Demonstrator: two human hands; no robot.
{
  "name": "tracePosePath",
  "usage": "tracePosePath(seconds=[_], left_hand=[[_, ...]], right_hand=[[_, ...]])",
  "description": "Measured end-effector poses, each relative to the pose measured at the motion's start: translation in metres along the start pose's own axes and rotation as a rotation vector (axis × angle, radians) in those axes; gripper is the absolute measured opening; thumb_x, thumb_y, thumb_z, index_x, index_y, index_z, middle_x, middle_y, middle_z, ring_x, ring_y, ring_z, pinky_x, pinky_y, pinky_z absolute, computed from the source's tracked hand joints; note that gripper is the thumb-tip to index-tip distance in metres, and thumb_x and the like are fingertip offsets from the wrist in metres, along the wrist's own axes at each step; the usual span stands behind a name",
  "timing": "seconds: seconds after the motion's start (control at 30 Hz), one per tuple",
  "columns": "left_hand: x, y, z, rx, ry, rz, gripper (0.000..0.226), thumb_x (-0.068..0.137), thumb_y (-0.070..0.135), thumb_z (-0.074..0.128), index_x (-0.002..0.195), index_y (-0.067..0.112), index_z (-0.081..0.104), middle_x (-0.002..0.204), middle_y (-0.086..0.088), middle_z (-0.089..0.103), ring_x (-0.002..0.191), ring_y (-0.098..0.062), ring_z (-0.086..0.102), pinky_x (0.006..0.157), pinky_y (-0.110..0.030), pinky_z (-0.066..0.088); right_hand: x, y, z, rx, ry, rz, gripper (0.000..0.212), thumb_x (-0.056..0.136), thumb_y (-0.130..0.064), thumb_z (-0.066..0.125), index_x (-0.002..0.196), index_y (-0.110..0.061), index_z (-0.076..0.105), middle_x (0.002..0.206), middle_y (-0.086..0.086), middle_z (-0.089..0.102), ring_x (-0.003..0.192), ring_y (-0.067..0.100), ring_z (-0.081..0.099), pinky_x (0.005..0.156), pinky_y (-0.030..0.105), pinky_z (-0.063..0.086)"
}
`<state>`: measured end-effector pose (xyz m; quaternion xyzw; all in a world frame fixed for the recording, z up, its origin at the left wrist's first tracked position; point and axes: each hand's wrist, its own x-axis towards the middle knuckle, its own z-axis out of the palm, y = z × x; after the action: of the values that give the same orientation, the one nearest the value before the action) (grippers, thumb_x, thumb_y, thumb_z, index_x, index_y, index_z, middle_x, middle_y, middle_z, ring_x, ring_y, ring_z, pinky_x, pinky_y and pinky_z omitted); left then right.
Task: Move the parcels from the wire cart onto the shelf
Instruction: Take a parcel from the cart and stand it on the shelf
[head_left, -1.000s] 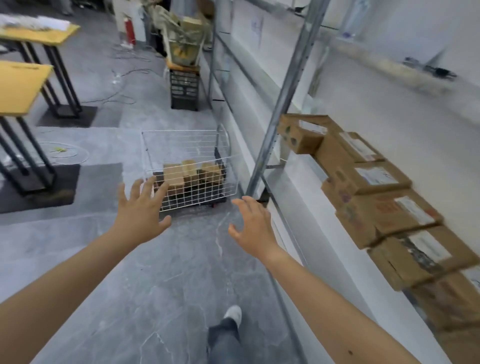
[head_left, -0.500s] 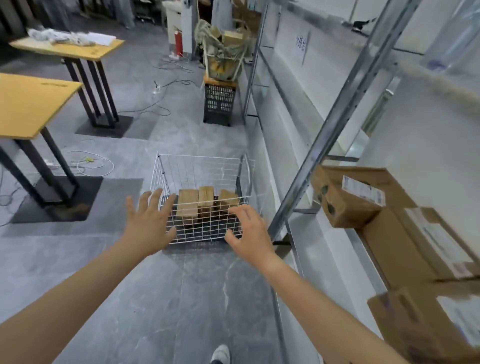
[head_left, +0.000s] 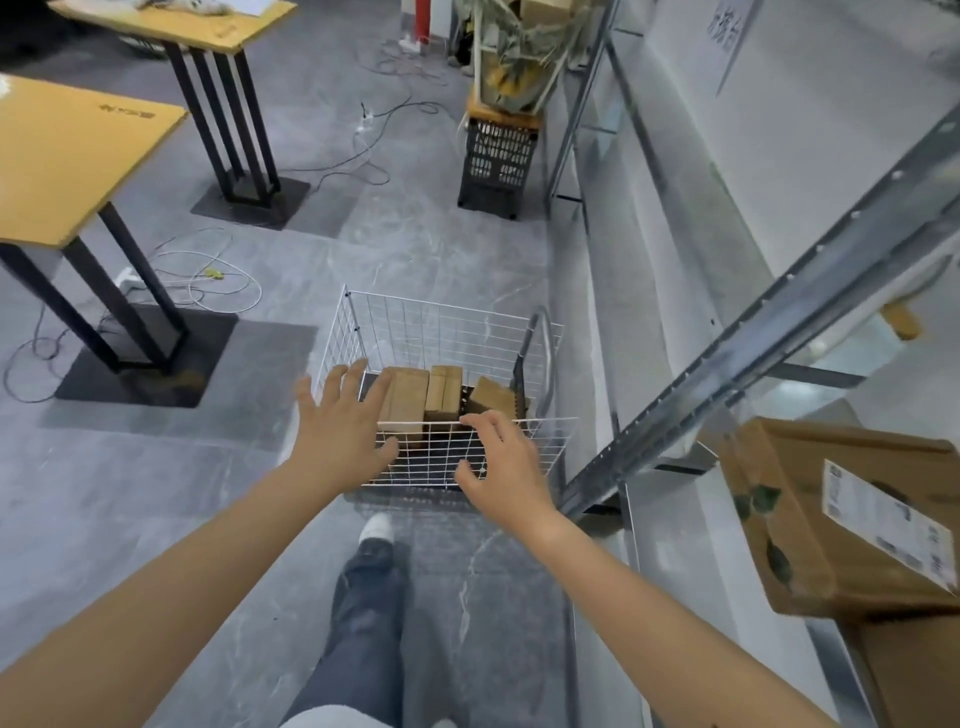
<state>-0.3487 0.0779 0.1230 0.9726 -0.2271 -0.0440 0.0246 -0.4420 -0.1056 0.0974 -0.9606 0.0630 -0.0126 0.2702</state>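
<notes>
Both hands over the cart, nothing grasped yet.
Left hand (head_left: 343, 431) and right hand (head_left: 498, 462) are spread and released above the near rim of the wire cart (head_left: 447, 332), probably lining up on the parcels (head_left: 405, 400) standing on edge inside. The shelf (head_left: 769, 306) is just to the right and holds a labelled box (head_left: 831, 519).

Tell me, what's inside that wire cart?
Three brown parcels sit side by side inside the wire cart. The left hand and right hand cover its near corners, so anything there is hidden.
</notes>
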Motion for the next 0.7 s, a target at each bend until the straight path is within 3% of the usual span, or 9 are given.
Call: tracePosePath(seconds=[0.2, 0.33, 0.5, 0.63, 0.7], left_hand=[[0.127, -0.035, 0.025, 0.009, -0.035, 0.052, 0.092, 0.08, 0.059, 0.051, 0.15, 0.025, 0.003, 0.158, -0.002, 0.006, 0.145, -0.026, 0.005, 0.115, -0.048, 0.011], [0.195, -0.059, 0.039, -0.029, -0.111, 0.044, 0.093, 0.076, 0.056, 0.054, 0.15, 0.024, 0.008, 0.157, -0.003, 0.013, 0.144, -0.028, 0.011, 0.115, -0.047, 0.014], [0.25, -0.081, 0.068, -0.116, -0.164, 0.057, 0.094, 0.064, 0.061, 0.029, 0.147, 0.017, 0.028, 0.151, -0.012, 0.031, 0.137, -0.033, 0.031, 0.106, -0.05, 0.029], [0.285, -0.089, 0.105, -0.132, -0.347, 0.034, 0.096, 0.077, 0.051, 0.056, 0.15, 0.021, 0.002, 0.158, -0.005, 0.007, 0.139, -0.024, 0.024, 0.101, -0.037, 0.037], [0.298, -0.088, 0.128, -0.144, -0.415, 0.016, 0.098, 0.079, 0.048, 0.059, 0.15, 0.023, -0.003, 0.158, -0.003, 0.002, 0.138, -0.023, 0.027, 0.098, -0.034, 0.041]], right_hand=[[0.129, 0.023, 0.013, -0.177, -0.018, 0.107, 0.062, 0.081, -0.044, 0.059, 0.137, -0.025, 0.041, 0.145, 0.002, 0.037, 0.133, 0.027, 0.029, 0.109, 0.048, 0.031], [0.207, 0.035, 0.027, -0.18, -0.076, 0.233, 0.059, 0.083, -0.044, 0.058, 0.136, -0.025, 0.041, 0.147, 0.003, 0.035, 0.134, 0.029, 0.028, 0.108, 0.052, 0.028], [0.264, 0.051, 0.06, -0.161, -0.141, 0.392, 0.068, 0.081, -0.044, 0.059, 0.142, -0.027, 0.034, 0.149, 0.005, 0.032, 0.134, 0.03, 0.027, 0.109, 0.051, 0.025], [0.291, 0.069, 0.087, -0.115, -0.211, 0.487, 0.074, 0.082, -0.042, 0.059, 0.146, -0.026, 0.026, 0.149, 0.006, 0.029, 0.134, 0.029, 0.027, 0.11, 0.05, 0.023], [0.302, 0.082, 0.102, -0.09, -0.254, 0.521, 0.077, 0.083, -0.043, 0.059, 0.148, -0.024, 0.021, 0.149, 0.007, 0.028, 0.134, 0.029, 0.027, 0.111, 0.05, 0.023]])
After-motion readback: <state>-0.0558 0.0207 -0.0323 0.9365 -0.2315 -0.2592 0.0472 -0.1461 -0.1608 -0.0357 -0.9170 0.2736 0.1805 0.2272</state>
